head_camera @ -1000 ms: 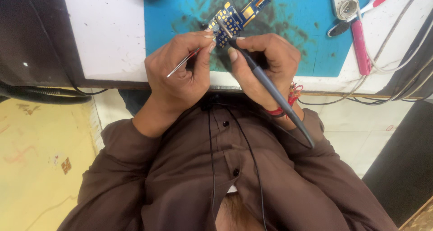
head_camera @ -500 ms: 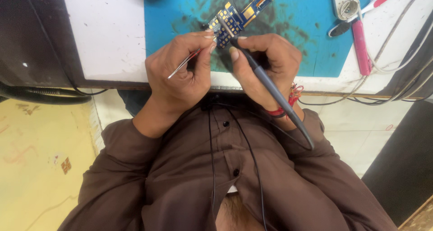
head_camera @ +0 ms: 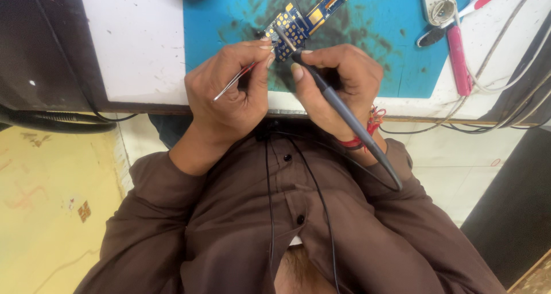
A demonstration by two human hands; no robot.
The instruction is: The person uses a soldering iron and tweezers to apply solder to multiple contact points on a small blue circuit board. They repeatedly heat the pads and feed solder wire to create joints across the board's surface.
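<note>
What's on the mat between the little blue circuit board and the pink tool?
Nothing: in the head view, only bare blue mat, smudged dark, lies between the circuit board and the pink tool.

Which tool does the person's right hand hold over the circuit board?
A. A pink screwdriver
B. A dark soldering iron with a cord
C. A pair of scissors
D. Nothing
B: the right hand grips a dark soldering iron, its tip at the blue circuit board, while the left hand holds tweezers.

- Blue mat (head_camera: pixel 379 47): matt, smudged with dark stains.
- Iron (head_camera: pixel 344 113): dark matt plastic grip.
- Tweezers (head_camera: pixel 232 83): thin shiny metal.
- Board (head_camera: pixel 293 27): glossy blue, gold pads.
- Shirt (head_camera: pixel 241 225): brown cloth.
</note>
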